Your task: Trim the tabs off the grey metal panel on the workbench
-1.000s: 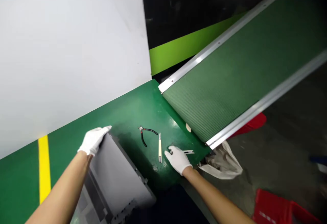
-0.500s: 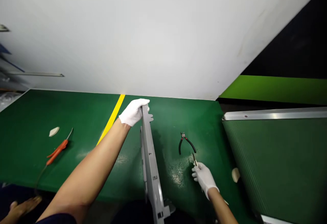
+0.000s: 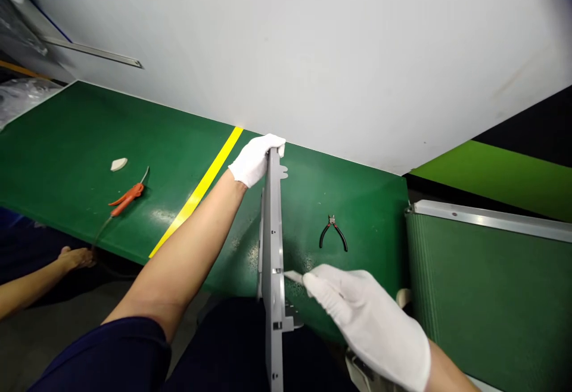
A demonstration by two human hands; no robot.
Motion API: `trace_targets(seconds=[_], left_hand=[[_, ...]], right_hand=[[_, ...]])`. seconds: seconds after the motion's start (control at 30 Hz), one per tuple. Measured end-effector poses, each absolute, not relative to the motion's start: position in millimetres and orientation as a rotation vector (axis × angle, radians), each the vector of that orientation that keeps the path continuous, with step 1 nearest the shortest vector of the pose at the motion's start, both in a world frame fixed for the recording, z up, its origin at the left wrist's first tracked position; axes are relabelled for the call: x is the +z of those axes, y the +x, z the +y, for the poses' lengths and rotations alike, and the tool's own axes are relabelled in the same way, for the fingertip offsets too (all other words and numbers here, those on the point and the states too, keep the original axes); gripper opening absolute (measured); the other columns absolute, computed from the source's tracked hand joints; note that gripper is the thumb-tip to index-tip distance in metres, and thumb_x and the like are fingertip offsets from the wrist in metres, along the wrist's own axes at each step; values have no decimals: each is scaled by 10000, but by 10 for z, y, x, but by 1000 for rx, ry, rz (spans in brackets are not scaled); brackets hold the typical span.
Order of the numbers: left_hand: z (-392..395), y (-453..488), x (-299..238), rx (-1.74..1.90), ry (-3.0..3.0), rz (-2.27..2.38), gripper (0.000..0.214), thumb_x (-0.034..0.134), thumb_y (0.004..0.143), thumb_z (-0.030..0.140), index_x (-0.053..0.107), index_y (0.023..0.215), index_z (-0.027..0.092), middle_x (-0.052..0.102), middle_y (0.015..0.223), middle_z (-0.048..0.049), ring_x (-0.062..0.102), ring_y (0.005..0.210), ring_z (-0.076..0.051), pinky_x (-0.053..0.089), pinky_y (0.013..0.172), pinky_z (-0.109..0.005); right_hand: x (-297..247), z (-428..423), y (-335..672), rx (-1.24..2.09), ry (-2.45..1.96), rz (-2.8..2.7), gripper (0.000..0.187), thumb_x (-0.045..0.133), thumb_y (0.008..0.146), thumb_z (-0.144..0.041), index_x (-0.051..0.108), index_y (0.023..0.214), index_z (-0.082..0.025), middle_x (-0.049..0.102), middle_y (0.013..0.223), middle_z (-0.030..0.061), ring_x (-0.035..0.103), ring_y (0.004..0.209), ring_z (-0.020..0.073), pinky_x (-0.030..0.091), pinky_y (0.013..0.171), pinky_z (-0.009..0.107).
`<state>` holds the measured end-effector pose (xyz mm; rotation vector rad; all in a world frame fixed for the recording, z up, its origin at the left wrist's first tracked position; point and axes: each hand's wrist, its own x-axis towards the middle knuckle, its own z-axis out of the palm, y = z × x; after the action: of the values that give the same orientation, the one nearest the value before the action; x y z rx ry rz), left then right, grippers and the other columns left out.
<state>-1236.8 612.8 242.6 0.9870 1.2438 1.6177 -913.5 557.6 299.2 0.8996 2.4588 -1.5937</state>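
A long grey plastic panel [image 3: 272,243] stands on edge across the near rim of the green table [image 3: 80,136]. My left hand [image 3: 255,158], in a white glove, grips the panel's far top end. My right hand [image 3: 369,320], also gloved, holds a small white-handled knife [image 3: 295,276] whose tip touches the panel's right face about halfway along. Black-handled pliers [image 3: 332,232] lie on the table to the right of the panel.
A yellow stripe [image 3: 199,189] crosses the table left of the panel. Orange cutters [image 3: 127,196] and a white scrap [image 3: 118,164] lie at the left. A ribbed green conveyor [image 3: 487,296] sits at the right, a white wall [image 3: 286,46] behind. Another person's hand [image 3: 75,257] shows at lower left.
My right hand picked the knife up from the table and brought it to the panel's side. The panel went from lying flat to standing on edge. The view swung left.
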Motion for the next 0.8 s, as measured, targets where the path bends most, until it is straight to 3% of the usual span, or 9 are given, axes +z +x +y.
trace_targets(seconds=[0.1, 0.3, 0.57, 0.8], left_hand=[[6094, -12341, 2443, 1630, 929, 1235, 292, 588, 874, 306, 567, 612, 178, 518, 634, -4, 447, 594, -118, 367, 577, -271], [6064, -12296, 2494, 1650, 902, 1270, 288, 580, 868, 283, 523, 602, 188, 480, 599, 12, 429, 549, -107, 380, 547, -257], [6011, -12302, 2501, 1672, 795, 1195, 262, 624, 854, 298, 510, 645, 190, 478, 629, 17, 444, 538, -99, 460, 541, -252], [5955, -12292, 2546, 1626, 706, 1141, 249, 613, 864, 291, 488, 673, 190, 459, 634, 27, 453, 531, -93, 542, 599, -298]], right_hand=[[3179, 5435, -9186, -1119, 802, 2740, 540, 327, 1064, -586, 498, 684, -242, 426, 545, -40, 297, 479, 129, 222, 505, 306], [3355, 5254, -9225, -383, 752, 3005, 467, 405, 1054, -518, 500, 681, -254, 482, 469, -42, 318, 363, 129, 106, 481, 350], [3421, 5106, -9224, -249, 730, 2942, 425, 434, 1031, -485, 509, 690, -243, 495, 473, -20, 384, 374, 125, 88, 512, 341], [3562, 4994, -9312, -147, 743, 2874, 416, 453, 1033, -464, 574, 702, -243, 526, 508, -1, 455, 408, 141, 163, 485, 304]])
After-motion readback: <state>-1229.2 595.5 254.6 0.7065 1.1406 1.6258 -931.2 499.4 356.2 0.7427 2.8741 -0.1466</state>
